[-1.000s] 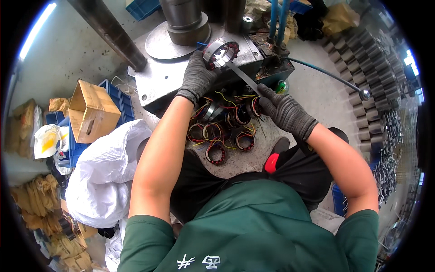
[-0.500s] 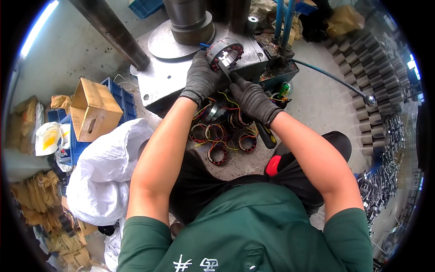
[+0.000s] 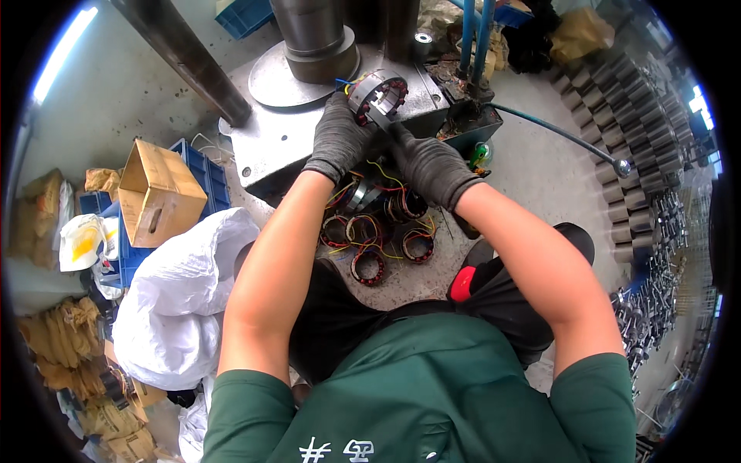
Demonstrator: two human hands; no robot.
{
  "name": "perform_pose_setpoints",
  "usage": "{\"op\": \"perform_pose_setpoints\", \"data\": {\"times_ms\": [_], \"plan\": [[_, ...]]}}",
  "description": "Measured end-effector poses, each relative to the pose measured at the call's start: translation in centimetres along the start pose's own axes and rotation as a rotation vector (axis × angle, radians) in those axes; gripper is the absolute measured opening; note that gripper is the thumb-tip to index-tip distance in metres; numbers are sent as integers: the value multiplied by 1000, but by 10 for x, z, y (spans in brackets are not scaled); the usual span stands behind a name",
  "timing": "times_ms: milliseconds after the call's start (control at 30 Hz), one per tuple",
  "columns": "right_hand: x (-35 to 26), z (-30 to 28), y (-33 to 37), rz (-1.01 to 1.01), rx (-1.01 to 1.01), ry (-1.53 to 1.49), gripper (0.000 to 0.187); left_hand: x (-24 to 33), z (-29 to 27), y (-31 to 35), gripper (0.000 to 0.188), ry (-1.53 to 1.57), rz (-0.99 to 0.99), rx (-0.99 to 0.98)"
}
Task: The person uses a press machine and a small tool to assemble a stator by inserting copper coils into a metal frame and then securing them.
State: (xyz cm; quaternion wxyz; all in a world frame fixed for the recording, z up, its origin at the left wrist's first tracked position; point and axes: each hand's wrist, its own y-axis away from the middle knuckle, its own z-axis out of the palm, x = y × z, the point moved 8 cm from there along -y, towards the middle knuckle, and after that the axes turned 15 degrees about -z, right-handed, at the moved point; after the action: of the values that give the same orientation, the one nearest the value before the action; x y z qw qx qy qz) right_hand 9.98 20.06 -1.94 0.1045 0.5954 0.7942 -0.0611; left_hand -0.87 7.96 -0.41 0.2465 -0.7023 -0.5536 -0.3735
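Note:
My left hand [image 3: 340, 139], in a grey knitted glove, grips a motor stator [image 3: 378, 86] by its near left side, tilted above the metal machine base. The stator is a steel ring with red bits round its rim and coloured wires at its left. My right hand [image 3: 436, 168], gloved alike, is closed round a flat file-like metal tool [image 3: 378, 118]. Its blade reaches the stator's near inner edge; the fingers hide most of the tool. On the floor below my hands lie several wound stators [image 3: 368, 267] with red, yellow and black wires.
A thick steel column [image 3: 312, 38] rises from the machine base [image 3: 282, 150]; a slanted bar [image 3: 185, 58] stands left. A cardboard box [image 3: 158, 193] and a white sack [image 3: 181, 301] are at left. A ball-ended lever [image 3: 621, 167] juts right, near stacked metal cylinders [image 3: 617, 116].
The stator and both hands have shifted slightly left and down in view, with a small view shift. My right hand has turned a little, its blade still at the stator's inner edge.

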Motion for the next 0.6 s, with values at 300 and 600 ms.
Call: {"op": "perform_pose_setpoints", "data": {"times_ms": [300,600], "plan": [[16,-22,64,43,-185,139,65,4,5,-7,57,-199,18,-42],[-29,1,28,-440,77,310,45,-1,5,-7,58,-83,17,22]]}}
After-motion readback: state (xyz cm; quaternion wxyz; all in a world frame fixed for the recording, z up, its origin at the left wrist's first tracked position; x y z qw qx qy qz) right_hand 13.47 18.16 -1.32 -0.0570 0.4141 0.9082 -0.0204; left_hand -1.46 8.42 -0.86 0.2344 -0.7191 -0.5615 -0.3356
